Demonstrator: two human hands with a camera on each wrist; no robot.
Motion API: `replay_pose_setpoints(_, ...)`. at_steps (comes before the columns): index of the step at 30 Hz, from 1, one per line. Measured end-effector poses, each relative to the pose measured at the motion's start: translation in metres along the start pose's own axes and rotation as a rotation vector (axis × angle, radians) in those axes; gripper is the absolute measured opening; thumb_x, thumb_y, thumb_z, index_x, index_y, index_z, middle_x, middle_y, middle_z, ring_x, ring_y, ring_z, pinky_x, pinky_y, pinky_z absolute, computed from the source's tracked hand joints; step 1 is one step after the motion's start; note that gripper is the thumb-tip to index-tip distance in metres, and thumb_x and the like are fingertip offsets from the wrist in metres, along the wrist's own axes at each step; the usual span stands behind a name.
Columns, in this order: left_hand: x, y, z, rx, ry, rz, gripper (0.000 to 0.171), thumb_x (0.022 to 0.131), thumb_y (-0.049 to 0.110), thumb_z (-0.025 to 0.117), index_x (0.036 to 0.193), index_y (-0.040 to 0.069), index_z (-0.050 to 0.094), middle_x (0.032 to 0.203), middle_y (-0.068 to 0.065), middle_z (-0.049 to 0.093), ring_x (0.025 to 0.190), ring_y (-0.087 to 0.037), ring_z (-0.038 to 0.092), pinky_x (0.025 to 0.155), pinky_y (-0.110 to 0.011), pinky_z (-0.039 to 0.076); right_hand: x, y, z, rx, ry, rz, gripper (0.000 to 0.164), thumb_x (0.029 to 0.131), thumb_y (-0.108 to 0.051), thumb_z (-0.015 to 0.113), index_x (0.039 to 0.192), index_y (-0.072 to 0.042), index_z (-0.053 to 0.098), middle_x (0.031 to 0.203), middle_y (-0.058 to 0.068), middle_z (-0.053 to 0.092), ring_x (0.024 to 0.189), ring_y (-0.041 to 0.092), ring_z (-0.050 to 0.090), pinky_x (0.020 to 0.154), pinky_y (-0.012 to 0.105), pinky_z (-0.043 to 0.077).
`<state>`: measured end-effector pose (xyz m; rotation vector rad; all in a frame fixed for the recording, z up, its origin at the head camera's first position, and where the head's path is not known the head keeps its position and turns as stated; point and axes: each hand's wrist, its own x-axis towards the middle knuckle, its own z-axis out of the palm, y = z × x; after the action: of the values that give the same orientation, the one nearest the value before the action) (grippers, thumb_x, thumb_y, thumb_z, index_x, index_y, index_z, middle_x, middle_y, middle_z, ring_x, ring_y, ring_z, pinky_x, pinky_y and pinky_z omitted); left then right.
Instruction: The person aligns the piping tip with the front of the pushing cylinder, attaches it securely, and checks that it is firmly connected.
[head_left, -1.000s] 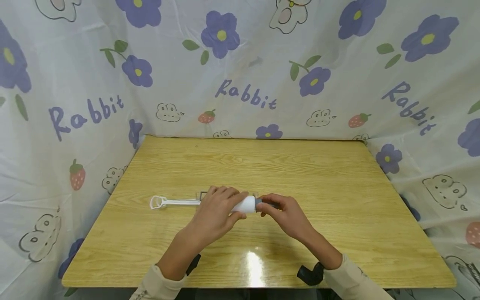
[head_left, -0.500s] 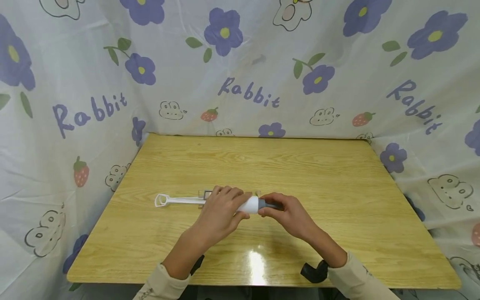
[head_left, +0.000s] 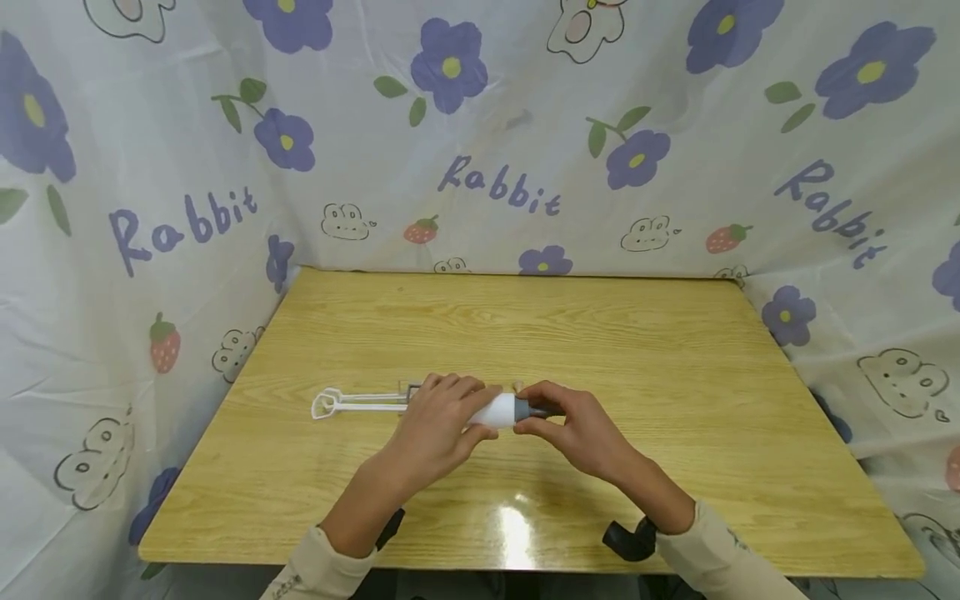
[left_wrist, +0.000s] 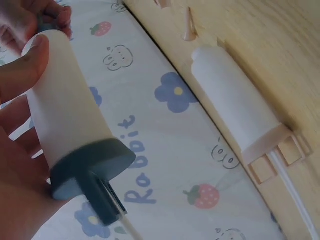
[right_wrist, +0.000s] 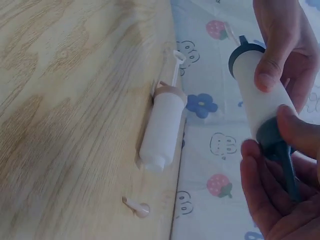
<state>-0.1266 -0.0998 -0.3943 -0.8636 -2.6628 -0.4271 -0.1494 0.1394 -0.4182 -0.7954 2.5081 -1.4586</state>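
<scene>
My left hand [head_left: 438,425] wraps around the white barrel [head_left: 493,411] of a plastic syringe, held above the table. At its left end sits a dark blue-grey flanged collar [left_wrist: 95,167], with a thin white plunger rod running out of it. My right hand [head_left: 581,425] pinches the blue-grey nozzle cap [right_wrist: 271,134] at the other end, thumb on one side and fingers on the other. A second white syringe [right_wrist: 165,125] with a beige collar lies on the table behind the held one, mostly hidden by my left hand in the head view.
Near the second syringe's tip, a small beige nozzle [right_wrist: 136,206] lies on the wooden table [head_left: 637,333]. Ring-shaped plunger handles [head_left: 325,404] reach out left of my left hand. Printed cloth [head_left: 487,125] hangs around the table's back and sides.
More of the blue-grey nozzle cap shows between my right fingers than a second ago. The plunger rods now appear farther apart, the held one nearer me. Both hands keep their grip.
</scene>
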Motion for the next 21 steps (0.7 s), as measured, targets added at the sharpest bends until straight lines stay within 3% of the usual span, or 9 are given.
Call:
replay_pose_setpoints(5,0.0036,0.0022,0.0,0.028,0.038,0.029,0.049,0.086,0.035,0.083,0.129,0.015,0.072,0.117,-0.004,0.073,0.108,-0.027,0.068,0.092,-0.045,0.052,0.0029,0.0033,-0.0013,0.082,-0.021,0.012,0.03,0.105,-0.026,0.062,0.123,-0.004,0.071,0.098,0.012,0.077,0.083,0.021,0.075,0.076,0.028,0.062)
replay_pose_setpoints(8,0.0051,0.0014,-0.0012,0.024,0.036,0.025,0.05,0.085,0.036,0.083,0.129,0.016,0.072,0.117,-0.003,0.074,0.108,-0.027,0.069,0.092,-0.045,0.052,0.0045,0.0022,-0.0032,0.056,-0.047,0.024,0.036,0.108,-0.029,0.057,0.13,-0.004,0.068,0.106,0.013,0.076,0.089,0.024,0.076,0.08,0.029,0.062)
replay_pose_setpoints(14,0.0032,-0.001,-0.003,0.026,0.011,0.014,0.05,0.084,0.036,0.084,0.129,0.016,0.072,0.119,-0.003,0.074,0.109,-0.027,0.069,0.093,-0.045,0.052,0.0045,-0.0042,-0.0033,-0.019,-0.053,0.026,0.042,0.098,-0.032,0.072,0.135,-0.016,0.06,0.126,0.004,0.069,0.116,0.024,0.071,0.095,0.041,0.06)
replay_pose_setpoints(21,0.0026,0.0,-0.0003,0.052,0.031,0.018,0.05,0.084,0.036,0.084,0.128,0.014,0.073,0.118,-0.004,0.075,0.106,-0.027,0.069,0.09,-0.043,0.052,0.0027,-0.0006,-0.0009,-0.047,-0.018,-0.028,0.038,0.099,-0.026,0.07,0.134,-0.01,0.065,0.125,0.009,0.072,0.107,0.025,0.073,0.088,0.036,0.061)
